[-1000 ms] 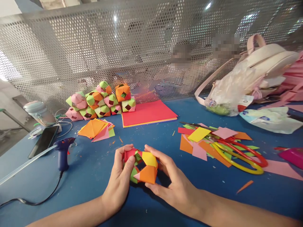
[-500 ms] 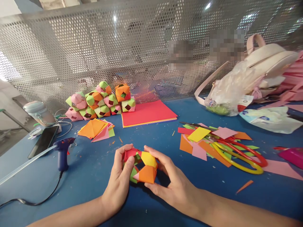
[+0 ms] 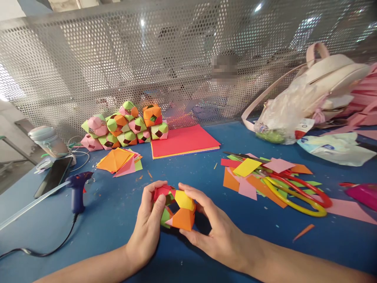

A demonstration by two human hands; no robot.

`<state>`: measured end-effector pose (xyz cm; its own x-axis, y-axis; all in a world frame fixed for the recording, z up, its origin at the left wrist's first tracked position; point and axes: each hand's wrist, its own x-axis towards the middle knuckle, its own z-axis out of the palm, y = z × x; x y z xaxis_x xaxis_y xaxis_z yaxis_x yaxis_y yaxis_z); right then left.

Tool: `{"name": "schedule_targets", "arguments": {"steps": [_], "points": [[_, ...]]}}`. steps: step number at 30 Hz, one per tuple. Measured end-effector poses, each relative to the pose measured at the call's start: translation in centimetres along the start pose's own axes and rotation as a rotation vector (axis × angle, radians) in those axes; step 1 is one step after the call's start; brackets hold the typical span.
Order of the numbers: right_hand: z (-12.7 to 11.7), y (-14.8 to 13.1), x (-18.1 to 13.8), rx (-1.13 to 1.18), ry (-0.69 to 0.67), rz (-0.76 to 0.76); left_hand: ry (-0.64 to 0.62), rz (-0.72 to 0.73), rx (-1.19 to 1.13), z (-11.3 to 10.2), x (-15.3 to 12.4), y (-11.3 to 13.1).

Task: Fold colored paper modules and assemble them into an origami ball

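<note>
Between my two hands is a folded paper ball (image 3: pixel 182 219) with red, yellow, orange, green and pink faces and dark openings. My left hand (image 3: pixel 150 222) grips its left side, thumb across the front and fingers behind. On the right side, my right hand (image 3: pixel 213 226) holds it with the fingers on top and behind and the thumb low by the orange face. Part of the ball is hidden by my fingers. Both hands are low over the front middle of the blue table (image 3: pixel 112 220).
Finished paper balls (image 3: pixel 118 129) are stacked at the back left, beside red sheets (image 3: pixel 185 141). Folded paper pieces (image 3: pixel 118 161) lie nearer. A glue gun (image 3: pixel 78 192), phone (image 3: pixel 54 177) and cup (image 3: pixel 48 141) stand left. Scissors (image 3: pixel 294 196) rest on scraps at right, before a bag (image 3: pixel 332 74).
Hardly anything differs: both hands keep their hold on the paper ball in the same place. The view has shifted very slightly.
</note>
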<state>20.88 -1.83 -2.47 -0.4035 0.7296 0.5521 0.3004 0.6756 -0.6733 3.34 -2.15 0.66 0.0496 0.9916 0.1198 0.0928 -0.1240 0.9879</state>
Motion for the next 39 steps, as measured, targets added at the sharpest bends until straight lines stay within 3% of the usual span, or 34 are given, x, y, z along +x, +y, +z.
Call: {"name": "schedule_targets", "arguments": {"steps": [9,23,39], "points": [[-0.2,-0.3,0.2,-0.073,-0.013,0.006,-0.037,-0.004,0.028,-0.1,0.1,0.2],[-0.7,-1.0,0.3,0.133,-0.043,0.258,-0.099,-0.018,0.03,0.2,0.4,0.5],[-0.4,-1.3,0.5,0.174,-0.01,0.315,-0.069,-0.003,0.094,0.6,0.3,0.4]]}}
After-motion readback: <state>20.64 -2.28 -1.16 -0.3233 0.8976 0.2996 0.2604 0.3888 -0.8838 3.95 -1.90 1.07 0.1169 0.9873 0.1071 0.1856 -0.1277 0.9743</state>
